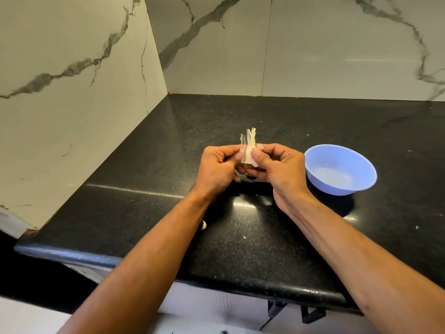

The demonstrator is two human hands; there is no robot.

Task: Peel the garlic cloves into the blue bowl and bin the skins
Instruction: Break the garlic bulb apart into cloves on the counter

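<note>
While pinched, garlic (249,153) shows papery skin.

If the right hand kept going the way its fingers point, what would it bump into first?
Its fingers point left, so the right hand would likely meet the garlic it pinches, then the left hand; depth is uncertain.

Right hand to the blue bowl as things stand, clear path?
Probably yes. The bowl sits just right of the right hand with bare counter between, though that hand is busy pinching garlic skin.
</note>
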